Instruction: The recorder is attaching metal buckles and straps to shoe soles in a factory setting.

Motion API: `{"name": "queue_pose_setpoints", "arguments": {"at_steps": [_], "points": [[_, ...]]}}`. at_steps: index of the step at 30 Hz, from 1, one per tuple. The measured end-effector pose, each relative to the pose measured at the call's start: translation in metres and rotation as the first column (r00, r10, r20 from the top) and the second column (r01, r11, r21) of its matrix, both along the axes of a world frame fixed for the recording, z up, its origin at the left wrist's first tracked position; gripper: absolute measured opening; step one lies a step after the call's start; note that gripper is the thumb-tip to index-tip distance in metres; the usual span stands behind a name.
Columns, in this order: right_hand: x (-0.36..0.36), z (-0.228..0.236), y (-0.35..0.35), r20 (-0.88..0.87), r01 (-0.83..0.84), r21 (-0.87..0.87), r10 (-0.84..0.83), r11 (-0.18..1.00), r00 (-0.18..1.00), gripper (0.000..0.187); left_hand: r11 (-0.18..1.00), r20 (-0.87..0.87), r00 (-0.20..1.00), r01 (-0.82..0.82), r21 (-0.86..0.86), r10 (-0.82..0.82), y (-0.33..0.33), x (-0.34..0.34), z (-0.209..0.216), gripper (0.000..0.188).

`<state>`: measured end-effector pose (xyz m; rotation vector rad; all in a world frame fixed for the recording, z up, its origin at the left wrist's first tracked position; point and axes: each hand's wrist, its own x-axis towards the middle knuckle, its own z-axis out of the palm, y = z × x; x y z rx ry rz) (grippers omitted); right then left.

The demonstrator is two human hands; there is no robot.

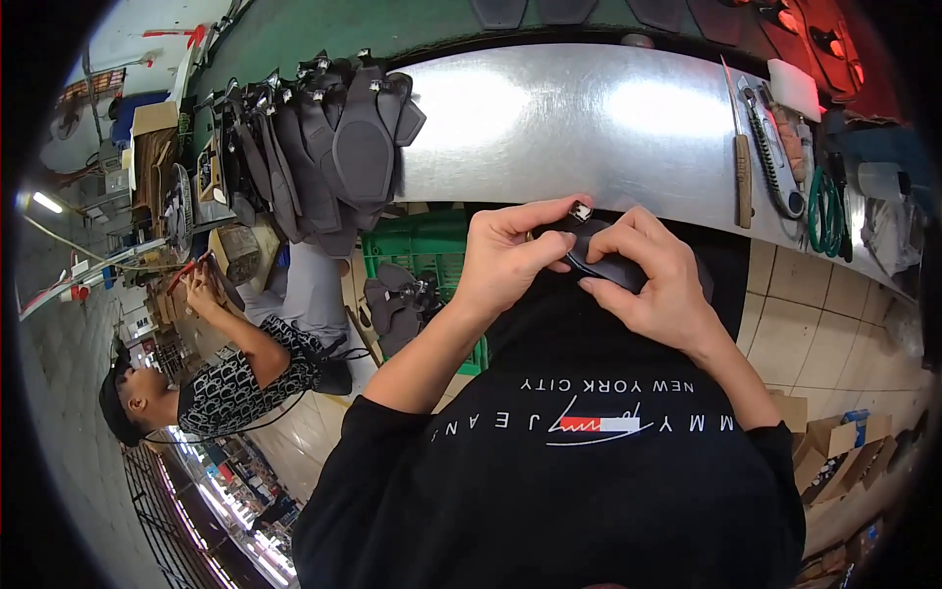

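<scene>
Just off the near edge of the metal tabletop (549,128), both my hands are closed on one dark grey, smooth-edged flat piece (613,270) with a small shiny metal fitting (581,212) at its end. My left hand (505,255) pinches the fitting end between thumb and fingers. On the piece's other side, my right hand (648,280) grips it with thumb and bent fingers. Part of the piece is hidden behind my fingers and blends into my black shirt. Similar grey padded pieces (363,152) with metal fittings lie overlapped at the tabletop's left end.
A green plastic crate (456,236) stands below the table, with more grey pieces (392,309) beside it. At right lie a wooden-handled pointed tool (743,182), a cutter (775,157) and green rings (827,211). Cardboard boxes (839,447) stand lower right. Another person (226,383) works at left.
</scene>
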<state>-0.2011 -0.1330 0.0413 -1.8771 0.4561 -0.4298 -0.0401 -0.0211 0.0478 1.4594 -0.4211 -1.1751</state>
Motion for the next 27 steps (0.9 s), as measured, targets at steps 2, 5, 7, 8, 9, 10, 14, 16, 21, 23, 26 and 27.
{"name": "queue_pose_setpoints", "arguments": {"at_steps": [2, 5, 7, 8, 9, 10, 14, 16, 21, 23, 26, 27], "points": [[0.000, 0.000, 0.001, -0.002, 0.007, 0.005, -0.007, 1.000, 1.000, 0.026, 1.000, 0.017, 1.000, 0.018, -0.019, -0.018, 0.000, -0.001, 0.000, 0.033], [0.000, -0.002, 0.002, 0.010, 0.028, -0.011, -0.028, 1.000, 1.000, 0.024, 0.999, 0.061, 0.998, 0.026, -0.032, -0.024, -0.001, -0.002, 0.000, 0.033], [0.000, -0.003, 0.003, 0.023, 0.043, -0.033, -0.042, 0.999, 0.999, 0.023, 1.000, 0.012, 1.000, 0.012, -0.008, -0.012, -0.002, 0.000, 0.001, 0.033], [0.000, -0.003, 0.003, 0.058, 0.050, -0.144, -0.042, 0.988, 0.997, 0.023, 1.000, -0.038, 0.999, 0.000, 0.018, 0.001, -0.003, 0.001, 0.002, 0.032], [0.000, -0.004, 0.003, 0.094, 0.060, -0.253, -0.038, 0.966, 0.995, 0.023, 1.000, -0.037, 0.999, 0.000, 0.016, 0.001, -0.003, 0.004, 0.005, 0.032], [0.000, -0.005, 0.002, 0.095, 0.061, -0.255, -0.037, 0.965, 0.995, 0.023, 0.997, -0.159, 0.987, 0.010, 0.075, 0.002, -0.005, 0.007, 0.008, 0.034], [-0.001, -0.010, 0.000, 0.255, 0.125, -0.473, -0.001, 0.872, 0.967, 0.025, 0.988, -0.431, 0.902, 0.088, 0.126, -0.026, -0.001, 0.013, 0.010, 0.041], [-0.002, -0.008, -0.001, 0.279, 0.129, -0.471, 0.008, 0.873, 0.960, 0.026, 0.999, -0.527, 0.850, 0.021, 0.049, 0.008, -0.001, 0.014, 0.010, 0.045], [0.000, -0.004, -0.001, 0.211, 0.118, -0.356, -0.043, 0.927, 0.976, 0.029, 0.997, -0.322, 0.945, 0.065, 0.031, -0.051, 0.003, 0.008, 0.005, 0.049], [-0.001, 0.007, -0.001, 0.154, 0.118, -0.276, -0.078, 0.954, 0.985, 0.026, 0.994, -0.290, 0.956, 0.075, 0.085, -0.047, 0.006, 0.006, 0.001, 0.045], [-0.005, 0.003, -0.004, 0.064, 0.092, -0.201, -0.081, 0.975, 0.995, 0.019, 0.983, -0.297, 0.949, 0.149, 0.107, -0.111, 0.006, 0.005, 0.006, 0.035], [-0.005, 0.002, -0.004, 0.063, 0.093, -0.200, -0.082, 0.975, 0.995, 0.019, 0.983, -0.298, 0.948, 0.150, 0.108, -0.112, 0.005, 0.003, 0.009, 0.035]]}}
